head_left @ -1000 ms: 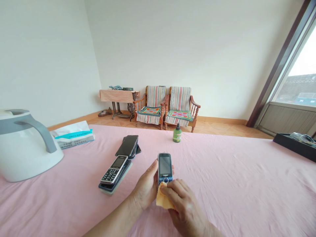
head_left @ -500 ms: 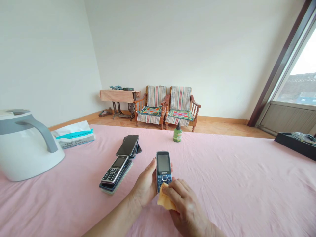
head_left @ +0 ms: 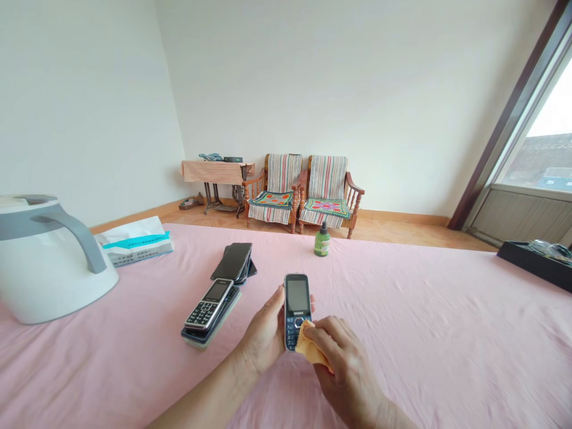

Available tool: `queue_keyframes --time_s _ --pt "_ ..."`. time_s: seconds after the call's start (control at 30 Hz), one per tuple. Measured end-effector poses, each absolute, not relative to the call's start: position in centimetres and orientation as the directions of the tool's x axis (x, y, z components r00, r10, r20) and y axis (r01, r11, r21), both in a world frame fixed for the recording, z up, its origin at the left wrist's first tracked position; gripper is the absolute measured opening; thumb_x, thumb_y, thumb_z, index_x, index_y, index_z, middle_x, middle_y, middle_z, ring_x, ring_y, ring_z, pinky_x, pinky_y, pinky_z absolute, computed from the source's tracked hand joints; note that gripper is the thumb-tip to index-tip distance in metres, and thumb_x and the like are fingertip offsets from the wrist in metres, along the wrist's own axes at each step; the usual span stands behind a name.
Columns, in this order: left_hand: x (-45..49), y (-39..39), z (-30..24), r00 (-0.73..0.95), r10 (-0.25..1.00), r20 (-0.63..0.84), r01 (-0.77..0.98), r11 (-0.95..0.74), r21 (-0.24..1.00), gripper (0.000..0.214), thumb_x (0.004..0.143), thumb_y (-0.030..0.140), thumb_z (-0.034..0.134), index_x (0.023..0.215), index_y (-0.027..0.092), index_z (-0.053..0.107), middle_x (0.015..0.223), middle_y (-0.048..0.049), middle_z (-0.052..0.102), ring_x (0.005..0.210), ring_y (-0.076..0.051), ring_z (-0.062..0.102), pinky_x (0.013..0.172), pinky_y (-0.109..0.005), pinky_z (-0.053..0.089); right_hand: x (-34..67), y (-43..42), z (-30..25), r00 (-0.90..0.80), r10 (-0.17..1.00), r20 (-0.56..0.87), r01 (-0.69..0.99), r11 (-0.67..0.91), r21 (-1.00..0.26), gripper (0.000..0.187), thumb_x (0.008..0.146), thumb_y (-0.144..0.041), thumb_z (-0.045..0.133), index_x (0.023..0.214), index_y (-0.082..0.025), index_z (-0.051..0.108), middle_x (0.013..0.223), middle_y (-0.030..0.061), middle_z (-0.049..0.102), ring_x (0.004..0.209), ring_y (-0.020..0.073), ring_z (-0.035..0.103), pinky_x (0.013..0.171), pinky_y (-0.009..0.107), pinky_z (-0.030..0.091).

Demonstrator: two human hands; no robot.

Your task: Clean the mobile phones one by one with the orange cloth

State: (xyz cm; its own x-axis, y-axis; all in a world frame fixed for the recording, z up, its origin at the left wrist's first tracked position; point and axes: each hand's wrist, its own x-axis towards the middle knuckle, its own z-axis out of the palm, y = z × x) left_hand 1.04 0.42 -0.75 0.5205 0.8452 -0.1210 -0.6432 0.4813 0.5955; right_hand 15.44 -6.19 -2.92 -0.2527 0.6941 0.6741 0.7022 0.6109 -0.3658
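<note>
Upright in my left hand point(head_left: 267, 326) is a dark blue keypad mobile phone point(head_left: 297, 297), its screen and keys facing me. My left thumb lies along its left edge, and fingertips show at its right edge. Pinched in my right hand point(head_left: 346, 363) is a small yellow-orange cleaning cloth point(head_left: 313, 348), which touches the right side of the phone's keypad and covers some keys. To the left, a silver-edged keypad phone point(head_left: 210, 305) lies on top of other phones. Behind it, a dark smartphone point(head_left: 232, 261) tops another stack.
A green spray bottle point(head_left: 322, 240) stands near the far edge of the pink-covered table point(head_left: 429, 322). On the left are a white and grey jug point(head_left: 49, 268) and a tissue pack point(head_left: 140, 241). A black tray point(head_left: 534, 265) sits at the right edge.
My right hand has moved the cloth slightly right and up across the keypad, uncovering the lower left keys. My left hand keeps the phone in nearly the same place.
</note>
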Motion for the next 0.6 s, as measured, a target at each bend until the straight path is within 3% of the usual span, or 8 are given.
queue_keyframes --time_s 0.27,0.6 --pt "1.8 0.0 -0.5 0.446 0.871 -0.207 -0.66 0.476 0.581 0.037 0.089 0.042 0.052 0.094 0.009 0.066 0.087 -0.0126 0.069 0.079 -0.022 0.066 0.078 -0.033 0.049 13.9 -6.2 -2.3 -0.345 0.625 0.7 0.65 0.697 -0.302 0.049 0.06 0.008 0.038 0.1 -0.019 0.053 0.088 0.0082 0.057 0.077 0.0221 0.049 0.066 0.034 0.044" --pt "1.2 0.4 -0.7 0.447 0.889 -0.099 -0.704 0.418 0.573 0.037 0.09 0.04 0.05 0.101 0.008 0.064 0.095 -0.0163 0.068 0.082 -0.024 0.065 0.079 -0.041 0.05 15.2 -6.0 -2.7 -0.255 0.679 0.689 0.718 0.61 -0.335 0.048 0.065 0.006 0.041 0.105 -0.018 0.052 0.084 0.0078 0.054 0.074 0.0218 0.048 0.064 0.035 0.044"
